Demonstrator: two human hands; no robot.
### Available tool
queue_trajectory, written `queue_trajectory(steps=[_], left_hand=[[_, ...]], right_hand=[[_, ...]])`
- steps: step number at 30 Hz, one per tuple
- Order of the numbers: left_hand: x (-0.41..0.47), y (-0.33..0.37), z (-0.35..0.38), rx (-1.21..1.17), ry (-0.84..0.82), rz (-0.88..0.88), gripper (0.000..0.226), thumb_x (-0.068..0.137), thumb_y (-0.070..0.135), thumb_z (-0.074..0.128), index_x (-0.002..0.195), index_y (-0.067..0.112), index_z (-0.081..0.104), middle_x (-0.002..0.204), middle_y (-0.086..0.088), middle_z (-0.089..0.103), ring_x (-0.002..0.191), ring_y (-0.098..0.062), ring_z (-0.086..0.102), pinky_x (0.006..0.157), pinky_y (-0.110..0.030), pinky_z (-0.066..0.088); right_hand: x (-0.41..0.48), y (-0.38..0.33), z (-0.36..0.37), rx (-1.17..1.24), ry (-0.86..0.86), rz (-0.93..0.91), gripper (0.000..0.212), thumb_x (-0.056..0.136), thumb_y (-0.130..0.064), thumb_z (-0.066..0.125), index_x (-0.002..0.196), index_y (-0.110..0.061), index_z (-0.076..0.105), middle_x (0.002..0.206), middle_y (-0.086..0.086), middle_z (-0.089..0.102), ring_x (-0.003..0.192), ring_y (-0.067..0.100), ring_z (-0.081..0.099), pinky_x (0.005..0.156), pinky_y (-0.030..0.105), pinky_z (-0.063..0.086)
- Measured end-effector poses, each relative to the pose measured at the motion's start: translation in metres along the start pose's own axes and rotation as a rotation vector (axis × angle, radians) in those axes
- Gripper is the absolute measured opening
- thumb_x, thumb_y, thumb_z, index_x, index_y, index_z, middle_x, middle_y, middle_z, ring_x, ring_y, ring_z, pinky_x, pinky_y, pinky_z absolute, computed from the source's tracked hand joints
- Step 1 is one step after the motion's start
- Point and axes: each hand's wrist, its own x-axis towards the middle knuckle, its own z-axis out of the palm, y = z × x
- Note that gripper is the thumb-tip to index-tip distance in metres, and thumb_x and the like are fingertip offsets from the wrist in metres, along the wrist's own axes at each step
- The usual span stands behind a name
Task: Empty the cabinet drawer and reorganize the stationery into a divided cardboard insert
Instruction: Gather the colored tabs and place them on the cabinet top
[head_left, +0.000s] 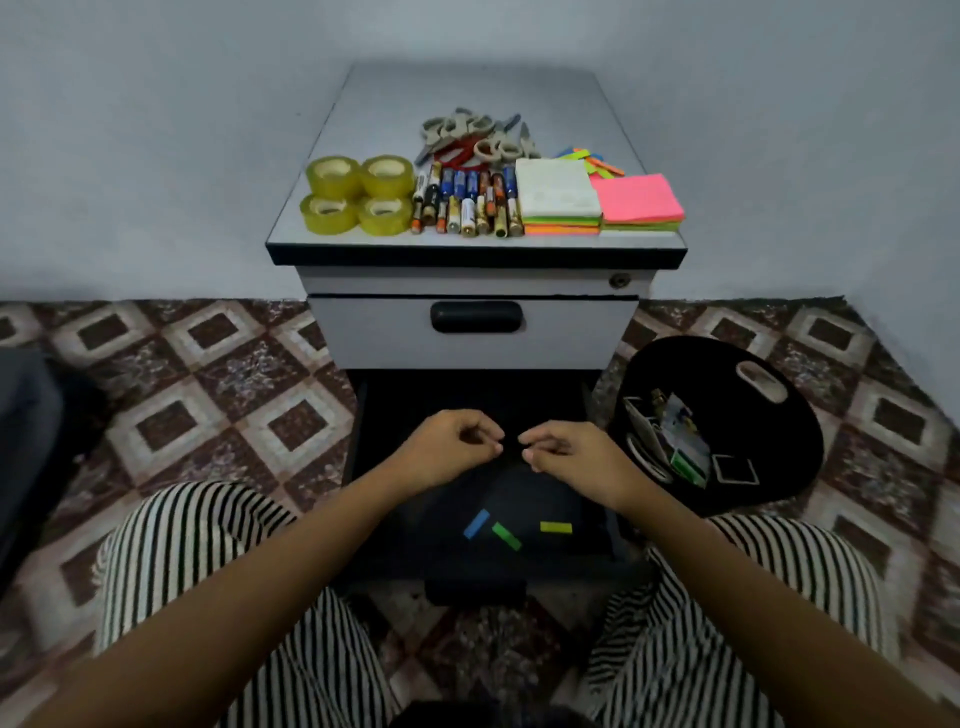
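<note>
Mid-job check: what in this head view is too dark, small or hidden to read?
Head view only:
Left hand and right hand: fingertips pinched close over the open drawer; anything held is too small to see.
That drawer's back part: lost in shadow, and the hands cover its middle.
Black bin: contents a blurred jumble.
Cardboard insert: not in view.
</note>
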Motion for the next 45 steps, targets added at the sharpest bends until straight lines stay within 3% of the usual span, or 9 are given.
queue_trajectory(steps=[6, 10, 15, 20, 26, 35, 39, 42, 45], left_hand=[[-0.003, -0.048, 0.031, 0.091, -0.056, -0.174, 0.013, 0.084, 0.017, 0.067, 0.097, 0.018, 0.067, 0.086, 0.01, 0.062, 0.084, -0.003, 0.059, 0.076, -0.012, 0.045], [-0.001, -0.071, 0.042, 0.138, -0.122, -0.222, 0.017, 0.085, 0.017, 0.067, 0.102, 0.015, 0.066, 0.089, 0.007, 0.063, 0.085, -0.004, 0.059, 0.07, -0.007, 0.043], [0.01, -0.094, 0.053, 0.304, -0.206, -0.199, 0.022, 0.086, 0.015, 0.062, 0.108, 0.012, 0.065, 0.103, -0.002, 0.067, 0.095, -0.014, 0.062, 0.084, -0.024, 0.049], [0.023, -0.117, 0.062, 0.512, -0.319, -0.161, 0.032, 0.088, 0.019, 0.058, 0.119, 0.018, 0.059, 0.118, -0.006, 0.059, 0.106, -0.022, 0.057, 0.09, -0.037, 0.048], [0.031, -0.126, 0.071, 0.607, -0.358, -0.111, 0.049, 0.092, 0.026, 0.054, 0.14, 0.027, 0.041, 0.135, -0.004, 0.039, 0.119, -0.024, 0.047, 0.095, -0.039, 0.046], [0.03, -0.13, 0.077, 0.707, -0.306, -0.041, 0.043, 0.093, 0.028, 0.051, 0.135, 0.022, 0.044, 0.127, -0.008, 0.04, 0.119, -0.026, 0.04, 0.096, -0.039, 0.043], [0.03, -0.131, 0.079, 0.709, -0.315, -0.076, 0.045, 0.092, 0.026, 0.052, 0.135, 0.016, 0.042, 0.128, -0.011, 0.038, 0.12, -0.028, 0.038, 0.098, -0.04, 0.04], [0.031, -0.132, 0.079, 0.695, -0.312, -0.116, 0.046, 0.089, 0.024, 0.057, 0.131, 0.013, 0.04, 0.129, -0.012, 0.038, 0.121, -0.03, 0.037, 0.098, -0.042, 0.04], [0.031, -0.132, 0.078, 0.686, -0.311, -0.12, 0.042, 0.086, 0.021, 0.06, 0.124, 0.013, 0.042, 0.126, -0.011, 0.041, 0.118, -0.03, 0.038, 0.094, -0.039, 0.038]], right_hand=[[0.015, 0.049, 0.028, -0.237, -0.149, 0.134, 0.032, 0.089, -0.019, 0.063, 0.12, -0.011, 0.06, 0.112, 0.007, 0.064, 0.1, 0.015, 0.061, 0.083, 0.019, 0.046], [0.029, 0.071, 0.039, -0.597, -0.273, 0.11, 0.024, 0.088, -0.014, 0.062, 0.111, -0.008, 0.063, 0.111, 0.01, 0.063, 0.099, 0.023, 0.061, 0.082, 0.028, 0.047], [0.042, 0.086, 0.052, -0.963, -0.397, 0.088, 0.012, 0.091, -0.005, 0.05, 0.1, -0.002, 0.058, 0.104, 0.016, 0.06, 0.09, 0.031, 0.06, 0.071, 0.036, 0.048], [0.053, 0.102, 0.056, -1.083, -0.45, 0.112, 0.013, 0.092, -0.008, 0.052, 0.099, -0.003, 0.061, 0.103, 0.013, 0.063, 0.09, 0.028, 0.062, 0.069, 0.034, 0.047], [0.06, 0.111, 0.061, -1.111, -0.419, 0.109, 0.015, 0.089, 0.0, 0.048, 0.095, -0.003, 0.061, 0.103, 0.012, 0.064, 0.091, 0.027, 0.062, 0.067, 0.031, 0.047], [0.061, 0.118, 0.064, -0.982, -0.413, 0.111, 0.014, 0.093, -0.007, 0.047, 0.101, -0.003, 0.058, 0.11, 0.015, 0.06, 0.096, 0.028, 0.06, 0.072, 0.033, 0.047], [0.065, 0.116, 0.07, -0.69, -0.375, 0.149, 0.012, 0.088, -0.012, 0.056, 0.078, -0.013, 0.05, 0.093, 0.01, 0.061, 0.086, 0.026, 0.059, 0.07, 0.036, 0.048], [0.068, 0.108, 0.078, -0.32, -0.289, 0.243, 0.015, 0.082, -0.012, 0.068, 0.088, -0.015, 0.055, 0.084, 0.001, 0.058, 0.081, 0.016, 0.057, 0.073, 0.029, 0.048], [0.068, 0.107, 0.088, -0.286, -0.267, 0.243, 0.021, 0.081, -0.014, 0.07, 0.099, -0.011, 0.06, 0.09, 0.005, 0.062, 0.084, 0.017, 0.058, 0.069, 0.023, 0.044]])
